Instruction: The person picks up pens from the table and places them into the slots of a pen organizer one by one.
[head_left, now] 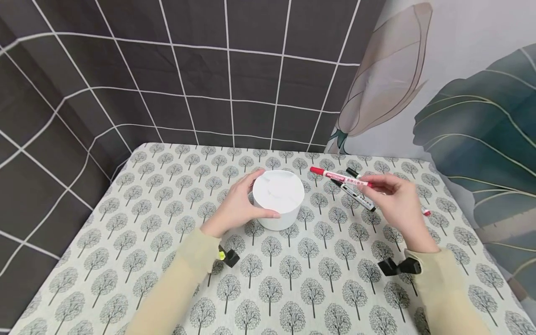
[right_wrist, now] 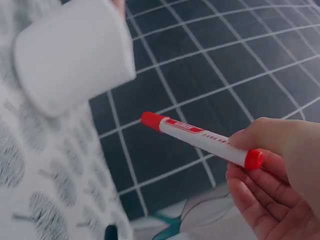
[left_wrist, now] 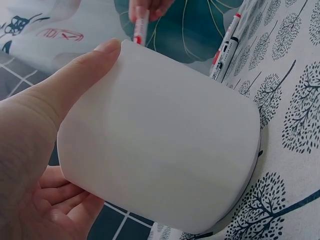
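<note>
Pinches red marker (head_left: 339, 177) in right grip (head_left: 393, 197), long axis left-right; holds white container (head_left: 284, 219), leftward, in left grip (head_left: 237, 202).

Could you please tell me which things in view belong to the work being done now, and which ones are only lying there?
Belonging to the work, it seems:
white container, held by the left hand
red-capped marker, held by the right hand

Only lying there, at least now:
black-and-white marker
black-ended marker, partly hidden
red-ended marker, mostly hidden
</note>
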Demonstrator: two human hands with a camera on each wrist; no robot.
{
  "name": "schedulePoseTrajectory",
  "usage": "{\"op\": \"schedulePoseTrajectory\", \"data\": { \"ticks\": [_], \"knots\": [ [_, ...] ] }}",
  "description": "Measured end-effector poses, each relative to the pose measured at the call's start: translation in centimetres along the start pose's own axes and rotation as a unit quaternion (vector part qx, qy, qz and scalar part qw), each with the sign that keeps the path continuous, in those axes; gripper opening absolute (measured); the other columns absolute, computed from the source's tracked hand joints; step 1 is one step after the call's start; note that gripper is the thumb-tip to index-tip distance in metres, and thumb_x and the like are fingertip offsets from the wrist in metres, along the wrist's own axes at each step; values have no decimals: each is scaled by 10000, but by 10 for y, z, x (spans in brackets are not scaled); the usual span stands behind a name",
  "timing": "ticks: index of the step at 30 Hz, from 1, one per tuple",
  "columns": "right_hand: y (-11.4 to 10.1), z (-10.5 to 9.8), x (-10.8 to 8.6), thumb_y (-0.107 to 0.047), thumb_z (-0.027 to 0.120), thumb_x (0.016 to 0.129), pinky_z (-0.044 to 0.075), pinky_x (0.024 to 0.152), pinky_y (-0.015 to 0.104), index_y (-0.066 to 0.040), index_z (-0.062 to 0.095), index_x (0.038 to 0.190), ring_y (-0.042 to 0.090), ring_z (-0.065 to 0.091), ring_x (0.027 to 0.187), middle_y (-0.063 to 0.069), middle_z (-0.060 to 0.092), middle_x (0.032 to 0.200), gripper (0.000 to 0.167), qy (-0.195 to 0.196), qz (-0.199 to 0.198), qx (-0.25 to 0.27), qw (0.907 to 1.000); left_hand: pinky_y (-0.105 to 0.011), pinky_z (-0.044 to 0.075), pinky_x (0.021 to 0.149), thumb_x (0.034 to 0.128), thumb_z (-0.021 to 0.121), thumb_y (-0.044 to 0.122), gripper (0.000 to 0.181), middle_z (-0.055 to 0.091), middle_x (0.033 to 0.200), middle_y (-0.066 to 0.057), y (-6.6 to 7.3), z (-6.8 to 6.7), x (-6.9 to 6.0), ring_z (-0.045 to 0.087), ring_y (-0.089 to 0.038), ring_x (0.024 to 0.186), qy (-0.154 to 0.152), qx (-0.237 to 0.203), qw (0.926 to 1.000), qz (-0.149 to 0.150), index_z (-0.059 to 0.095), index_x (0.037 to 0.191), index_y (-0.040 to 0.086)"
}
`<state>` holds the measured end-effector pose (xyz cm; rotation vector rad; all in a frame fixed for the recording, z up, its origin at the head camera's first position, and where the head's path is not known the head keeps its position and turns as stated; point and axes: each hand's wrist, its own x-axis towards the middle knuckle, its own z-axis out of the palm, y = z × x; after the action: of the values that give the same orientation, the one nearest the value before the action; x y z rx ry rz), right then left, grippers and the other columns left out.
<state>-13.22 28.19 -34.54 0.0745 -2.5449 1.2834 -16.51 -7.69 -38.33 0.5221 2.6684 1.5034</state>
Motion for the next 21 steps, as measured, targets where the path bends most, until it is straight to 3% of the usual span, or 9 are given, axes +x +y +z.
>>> {"op": "schedulePoseTrajectory", "data": {
  "ticks": [6,13,17,21],
  "knots": [
    [-25,-1,7,-170,832,879,553,731,131,-55,767,1119,77,691,803,-64,736,919,274,402,145,702,9966,-483,397,1124,581,1006,422,1181,413,1571,-59,1,-2,0,462,-275,1359,-3,60,10000,32,409,1557,132],
    [-48,6,16,-83,847,848,567,774,158,-15,763,1120,131,701,849,35,741,956,292,525,-121,1808,9821,-438,420,1113,579,1006,426,1186,418,1563,-60,1,-2,1,482,-274,1344,-11,-19,10000,-7,406,1557,126],
    [-58,11,21,-85,857,838,570,782,166,-29,769,1115,128,710,845,32,751,959,297,424,-209,2052,9776,-443,420,1112,571,1006,441,1188,421,1562,-50,1,-2,2,486,-268,1341,-17,-33,10000,5,411,1556,141],
    [-67,19,29,-114,858,844,578,786,184,-54,772,1123,136,714,851,27,755,974,298,180,-282,1934,9806,-463,413,1115,566,1002,461,1186,439,1551,-38,0,-2,2,488,-258,1342,-24,27,10000,14,416,1554,165]
  ]
}}
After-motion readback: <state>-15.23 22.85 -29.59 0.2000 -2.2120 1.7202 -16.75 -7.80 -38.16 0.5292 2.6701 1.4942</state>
